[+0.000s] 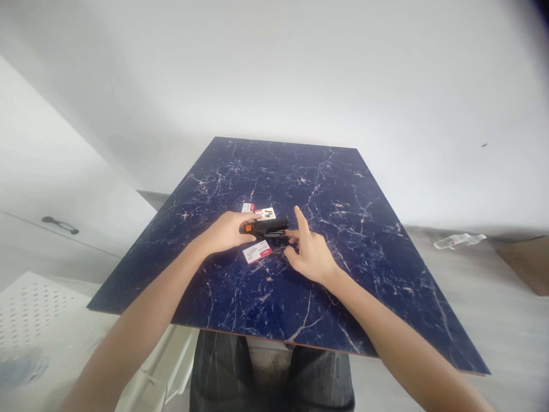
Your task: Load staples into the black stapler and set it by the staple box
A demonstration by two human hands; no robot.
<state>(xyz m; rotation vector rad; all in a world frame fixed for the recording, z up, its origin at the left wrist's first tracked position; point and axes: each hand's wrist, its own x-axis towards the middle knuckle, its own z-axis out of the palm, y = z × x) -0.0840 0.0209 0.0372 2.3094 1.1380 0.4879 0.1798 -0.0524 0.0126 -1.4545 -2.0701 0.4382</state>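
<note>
A black stapler (271, 225) with an orange part near its rear lies sideways just above the table. My left hand (229, 232) is closed round its rear end. Its jaws look parted, with a metallic strip showing between them. My right hand (311, 252) is at the stapler's front end, a fingertip touching the lower jaw; its index finger points up and away, and the thumb is apart. Below the stapler lies a small white-and-red packet (258, 252). Behind it are a white packet with a dark picture (266, 213) and another red-and-white packet (247, 208), both partly covered.
The dark blue marbled table (274, 177) stands against a white wall. On the floor at right are a clear plastic bottle (460, 241) and a brown board or box (527, 263). A pale perforated stool or chair (36, 309) is at lower left, near a cabinet handle (60, 225).
</note>
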